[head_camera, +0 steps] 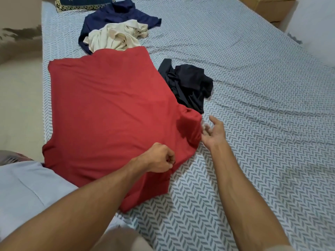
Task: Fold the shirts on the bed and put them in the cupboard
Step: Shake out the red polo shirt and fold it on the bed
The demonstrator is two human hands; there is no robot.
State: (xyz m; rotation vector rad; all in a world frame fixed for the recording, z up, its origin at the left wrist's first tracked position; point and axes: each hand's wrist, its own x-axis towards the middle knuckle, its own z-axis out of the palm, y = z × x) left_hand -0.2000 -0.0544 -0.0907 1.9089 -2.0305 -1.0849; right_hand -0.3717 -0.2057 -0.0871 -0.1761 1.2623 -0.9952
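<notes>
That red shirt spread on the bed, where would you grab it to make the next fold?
Probably the sleeve sticking out beside the right hand. The red shirt lies flat while the left hand pinches its near edge, so the loose sleeve is the free part. Come from the right, over the bare bedsheet, and pinch its outer edge.

The red shirt (112, 113) covered part of the black shirt (190, 84) and the near edge of the cream shirt (116, 36), which in turn hid much of the navy shirt (117, 17). The pillow (81, 2) was cut off by the top edge. The right hand (213, 133) had blurred fingertips, so whether they touched the sleeve could not be told.
</notes>
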